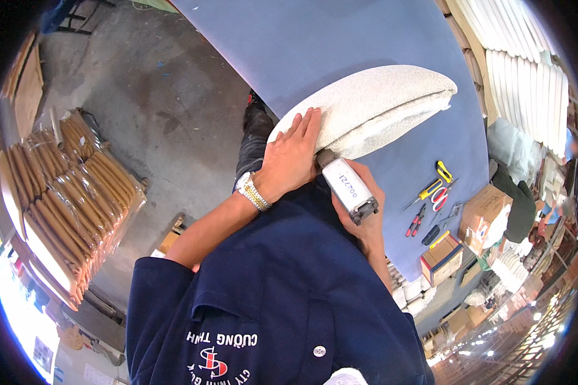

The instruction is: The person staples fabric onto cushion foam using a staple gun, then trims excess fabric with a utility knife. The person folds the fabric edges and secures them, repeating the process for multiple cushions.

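A cream fabric-covered cushion piece [372,96], curved and with a seam along its near side, rests tilted at the near edge of the blue-topped table [340,32]. My left hand [291,154] lies flat on its left end, fingers stretched out. My right hand [371,196] is wrapped round a white and black staple gun [347,183]. The gun's dark nose is at the cushion's lower edge, close beside my left hand; whether it touches cannot be told. Much of the gun's grip is hidden by its body and my fingers.
On the table's right lie a yellow box cutter [443,170], a yellow-handled screwdriver [424,192], red-handled scissors [439,197] and red pliers [415,220]. A small open box [440,260] and a cardboard carton [485,218] stand nearby. Plastic-wrapped brown pads [77,205] are stacked at left.
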### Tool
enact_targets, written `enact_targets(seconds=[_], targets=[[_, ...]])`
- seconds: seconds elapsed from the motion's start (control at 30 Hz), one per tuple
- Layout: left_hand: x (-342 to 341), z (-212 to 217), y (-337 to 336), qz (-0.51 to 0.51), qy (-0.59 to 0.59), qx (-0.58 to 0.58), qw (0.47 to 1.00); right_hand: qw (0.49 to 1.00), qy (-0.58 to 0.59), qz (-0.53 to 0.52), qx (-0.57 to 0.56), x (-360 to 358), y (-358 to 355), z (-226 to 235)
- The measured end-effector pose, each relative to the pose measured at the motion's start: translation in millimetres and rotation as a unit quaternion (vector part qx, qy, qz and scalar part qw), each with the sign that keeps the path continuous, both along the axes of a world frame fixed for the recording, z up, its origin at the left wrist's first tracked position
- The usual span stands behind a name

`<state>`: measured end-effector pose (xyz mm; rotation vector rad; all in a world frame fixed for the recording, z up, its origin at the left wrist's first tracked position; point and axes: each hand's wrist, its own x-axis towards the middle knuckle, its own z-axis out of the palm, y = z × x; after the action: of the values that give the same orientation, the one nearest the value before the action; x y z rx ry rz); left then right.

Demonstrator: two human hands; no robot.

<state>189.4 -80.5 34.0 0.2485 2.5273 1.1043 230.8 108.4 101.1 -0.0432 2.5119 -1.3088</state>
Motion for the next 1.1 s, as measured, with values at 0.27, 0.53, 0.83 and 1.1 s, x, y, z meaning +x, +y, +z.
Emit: enact_targets(seconds=[0.27,0.53,0.83,1.1], targets=[[10,-7,-20,0.006,-0.018,0.109,0.994,0.995,0.097,0.017,-0.001,-1,-4,-9],[17,-6,-11,0.019,0.007,0.042,0.999,0.997,0.059,0.017,-0.043,7,-1,-7],[27,-8,-2,0.024,0.036,-0.018,0.999,0.999,0.028,0.010,-0.032,6,-7,-5],[20,9,-26,0.020,-0.064,0.141,0.988,0.997,0.059,0.006,-0.045,8,-5,-10]])
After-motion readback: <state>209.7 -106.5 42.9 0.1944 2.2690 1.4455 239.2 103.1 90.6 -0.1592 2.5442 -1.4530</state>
